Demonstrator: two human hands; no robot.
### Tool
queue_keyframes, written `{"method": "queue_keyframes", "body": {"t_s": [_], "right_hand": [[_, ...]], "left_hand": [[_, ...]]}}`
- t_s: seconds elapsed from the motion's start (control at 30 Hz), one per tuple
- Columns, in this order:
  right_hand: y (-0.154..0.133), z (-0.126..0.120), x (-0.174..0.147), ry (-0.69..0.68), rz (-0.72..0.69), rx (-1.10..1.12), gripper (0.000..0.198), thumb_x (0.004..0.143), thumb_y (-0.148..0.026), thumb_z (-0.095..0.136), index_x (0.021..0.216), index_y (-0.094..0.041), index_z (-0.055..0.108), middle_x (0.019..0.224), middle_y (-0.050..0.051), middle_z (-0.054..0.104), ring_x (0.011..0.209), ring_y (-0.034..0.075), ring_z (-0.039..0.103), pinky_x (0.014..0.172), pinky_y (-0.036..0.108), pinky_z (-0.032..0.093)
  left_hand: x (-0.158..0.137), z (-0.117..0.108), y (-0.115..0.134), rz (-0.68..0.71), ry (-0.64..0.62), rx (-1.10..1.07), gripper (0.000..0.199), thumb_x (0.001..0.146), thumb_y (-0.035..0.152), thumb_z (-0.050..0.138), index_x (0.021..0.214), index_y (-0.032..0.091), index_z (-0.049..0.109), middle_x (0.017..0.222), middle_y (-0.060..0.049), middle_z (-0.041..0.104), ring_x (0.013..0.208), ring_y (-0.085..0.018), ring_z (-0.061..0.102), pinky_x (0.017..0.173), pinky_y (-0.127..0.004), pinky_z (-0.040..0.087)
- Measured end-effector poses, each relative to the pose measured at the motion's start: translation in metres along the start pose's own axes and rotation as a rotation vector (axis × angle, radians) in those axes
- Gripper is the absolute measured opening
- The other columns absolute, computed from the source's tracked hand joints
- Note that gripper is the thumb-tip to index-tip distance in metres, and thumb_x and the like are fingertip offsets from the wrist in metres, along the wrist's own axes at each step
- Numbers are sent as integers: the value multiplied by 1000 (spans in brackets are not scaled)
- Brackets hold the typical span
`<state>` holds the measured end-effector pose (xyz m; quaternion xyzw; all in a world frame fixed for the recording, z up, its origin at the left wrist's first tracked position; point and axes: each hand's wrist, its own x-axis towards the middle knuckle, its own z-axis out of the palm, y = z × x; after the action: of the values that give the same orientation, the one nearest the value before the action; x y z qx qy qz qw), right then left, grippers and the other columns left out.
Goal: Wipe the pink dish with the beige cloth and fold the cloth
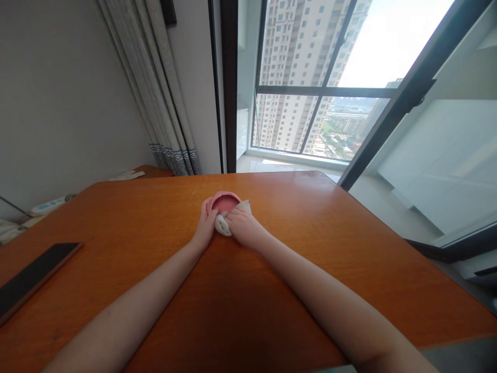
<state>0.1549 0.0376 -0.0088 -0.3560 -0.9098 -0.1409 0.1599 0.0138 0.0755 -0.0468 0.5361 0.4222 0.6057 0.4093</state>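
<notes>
A pink bowl-like container [224,201] is near the far side of the wooden table, its hollow inside facing me. My left hand [205,224] grips its left side, thumb at the near rim. In my right hand [245,226] is a bunched white cloth [222,226], pressed against the container's near right rim. One end of the cloth sticks up past my knuckles. The fingers of my right hand are closed around it and partly hidden. The container's underside is out of sight.
The brown wooden table [178,305] spreads out around my arms. A flat black panel [37,272] lies at the left edge. Beyond the left side is a white power strip [48,205]. A grey curtain [155,88] and dark-framed glass [326,92] stand behind the table.
</notes>
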Motion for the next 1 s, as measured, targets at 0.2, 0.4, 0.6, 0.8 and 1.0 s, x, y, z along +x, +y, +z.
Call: {"method": "queue_keyframes", "body": {"t_s": [0.2,0.4,0.6,0.8,1.0], "right_hand": [[-17,12,5,-25,190,-36,22,87,-14,44,99,-9,62,88,11,63,82,22,52,75,35,35],[-14,4,7,-37,115,15,22,88,-15,44,97,-10,63,91,10,63,83,21,52,75,33,35],[-9,-5,1,-112,59,-40,20,89,-17,45,92,-12,64,87,8,62,84,21,51,77,33,33],[-9,4,-6,-14,165,-137,24,91,-17,39,90,-13,62,85,8,60,86,22,47,76,37,30],[-9,11,-4,109,114,-64,21,89,-16,43,96,-12,62,86,8,61,79,21,45,72,36,29]], "left_hand": [[-13,6,12,-20,61,17,39,77,36,56,112,22,44,112,-4,54,106,-17,52,99,-31,36],[-17,6,11,-12,87,14,34,79,42,54,105,21,51,104,-3,57,100,-17,55,93,-31,41],[-9,-3,19,137,23,259,37,82,40,51,113,19,52,120,-7,56,115,-20,49,103,-35,33],[-10,-7,29,150,26,372,44,79,40,56,117,18,49,122,-9,54,116,-23,49,102,-38,35],[-21,2,28,114,68,241,64,78,38,57,133,19,31,126,-11,49,119,-23,47,102,-39,36]]}}
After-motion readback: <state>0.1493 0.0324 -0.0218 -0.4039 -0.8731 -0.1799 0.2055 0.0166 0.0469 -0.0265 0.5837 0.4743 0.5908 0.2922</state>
